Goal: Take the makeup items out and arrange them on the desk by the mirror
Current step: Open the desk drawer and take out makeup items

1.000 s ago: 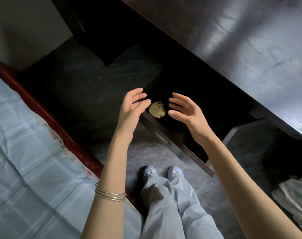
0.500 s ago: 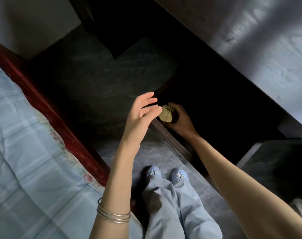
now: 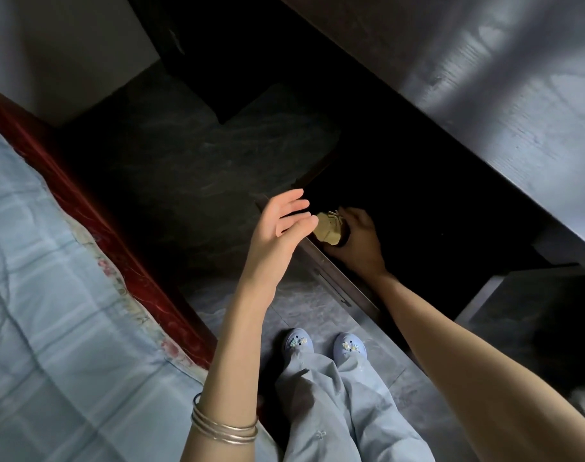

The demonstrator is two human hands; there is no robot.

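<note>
A small gold makeup item (image 3: 328,226) with a round lid lies at the near left corner of an open dark drawer (image 3: 331,281) under the desk. My right hand (image 3: 358,241) is down inside the drawer, its fingers curled round the gold item. My left hand (image 3: 281,231) hovers just left of it above the drawer's front edge, fingers relaxed and holding nothing. The rest of the drawer's inside is too dark to read.
The dark wooden desk top (image 3: 484,95) runs along the upper right. A bed with a light blue cover (image 3: 51,311) and a red frame (image 3: 84,201) fills the left. Grey floor (image 3: 191,168) lies between, with my feet (image 3: 324,345) below the drawer.
My right hand went down into the drawer and closed round the gold item. My left hand stayed beside the drawer's edge. The camera tilted a little to the left.
</note>
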